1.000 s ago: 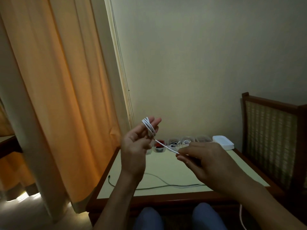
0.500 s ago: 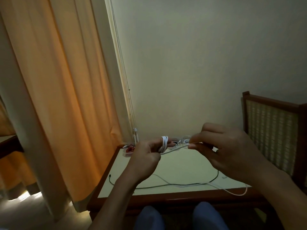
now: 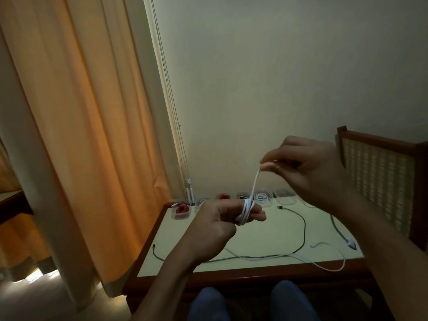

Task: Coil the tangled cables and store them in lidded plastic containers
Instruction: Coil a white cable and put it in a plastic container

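The right fingertips [image 3: 266, 167] pinch the white cable [image 3: 245, 212]. It runs almost straight up from loops wound round two straight, pressed-together fingers [image 3: 259, 210] of the left hand [image 3: 213, 221], above the table [image 3: 266, 237]. I think this is the winding step. Next the right hand [image 3: 310, 174] should carry the cable round those fingers again.

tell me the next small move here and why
Probably swing the right hand down and around the outstretched fingers of the left hand for one more wrap: the white cable is already coiled on them, and the right hand pinches its free run taut above the coil.
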Demonstrator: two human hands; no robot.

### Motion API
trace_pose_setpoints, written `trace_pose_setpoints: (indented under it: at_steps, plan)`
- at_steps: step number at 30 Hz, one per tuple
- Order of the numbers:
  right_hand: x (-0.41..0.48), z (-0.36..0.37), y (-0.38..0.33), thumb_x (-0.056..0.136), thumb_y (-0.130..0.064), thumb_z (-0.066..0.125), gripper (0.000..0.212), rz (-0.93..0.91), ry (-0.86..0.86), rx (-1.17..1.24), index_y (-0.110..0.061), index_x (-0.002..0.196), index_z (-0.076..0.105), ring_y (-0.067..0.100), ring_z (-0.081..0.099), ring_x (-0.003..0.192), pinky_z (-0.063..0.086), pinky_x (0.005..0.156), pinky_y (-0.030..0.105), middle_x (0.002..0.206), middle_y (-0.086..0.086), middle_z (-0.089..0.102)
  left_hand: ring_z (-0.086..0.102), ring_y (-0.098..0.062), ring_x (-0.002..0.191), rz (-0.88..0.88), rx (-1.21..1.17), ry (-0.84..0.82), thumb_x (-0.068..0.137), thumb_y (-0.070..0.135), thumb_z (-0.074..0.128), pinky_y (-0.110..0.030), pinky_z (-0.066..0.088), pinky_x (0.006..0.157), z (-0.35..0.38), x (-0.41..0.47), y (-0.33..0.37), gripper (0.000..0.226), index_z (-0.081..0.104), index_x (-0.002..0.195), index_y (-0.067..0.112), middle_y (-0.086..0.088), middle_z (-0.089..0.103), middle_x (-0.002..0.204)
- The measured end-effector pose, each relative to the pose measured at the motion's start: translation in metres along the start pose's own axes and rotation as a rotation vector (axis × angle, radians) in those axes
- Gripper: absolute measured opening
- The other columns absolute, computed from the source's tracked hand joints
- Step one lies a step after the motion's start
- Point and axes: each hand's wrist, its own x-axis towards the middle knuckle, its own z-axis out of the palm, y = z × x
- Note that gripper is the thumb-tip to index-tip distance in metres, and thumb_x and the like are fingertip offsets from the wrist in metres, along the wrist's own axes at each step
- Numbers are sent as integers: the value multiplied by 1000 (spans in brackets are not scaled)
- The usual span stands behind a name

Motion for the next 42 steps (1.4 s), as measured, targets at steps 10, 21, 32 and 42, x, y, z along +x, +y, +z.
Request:
trace_pose_setpoints:
  at_steps: [10, 21, 32, 42]
  plan:
    - [-27, 52, 12, 92, -14, 70, 19, 264, -102, 219, -31, 88, 77, 1, 64, 67, 46, 61, 13, 71, -24, 68, 60, -39, 129, 302, -749, -82, 65, -12, 38, -39, 48, 108, -7, -6, 22, 68, 66, 127, -4, -27, 67, 127]
    - [-60, 53, -40, 101, -36, 52, 17, 54, -299, -5, -28, 99, 67, 3, 48, 69, 45, 59, 28, 79, -16, 57, 60, -19, 131, 308, -164, 394, 84, -9, 50, -24, 53, 99, -9, -8, 9, 59, 54, 142, 5, -6, 69, 133]
    - [-56, 26, -36, 94, -38, 61, 20, -78, -113, -97, -26, 97, 76, 1, 52, 70, 44, 63, 16, 87, -10, 60, 68, -7, 99, 102, 431, -71, 100, 24, 65, -24, 55, 89, -10, -19, 11, 14, 70, 113, 23, 13, 71, 102]
    - [-63, 37, -48, 96, -20, 63, 24, 311, -153, 584, -22, 116, 76, 0, 64, 75, 44, 65, 8, 93, -17, 72, 56, -14, 80, 95, -169, -142, 106, 26, 49, -28, 43, 76, -10, -27, 16, 21, 64, 95, 18, -5, 65, 86]
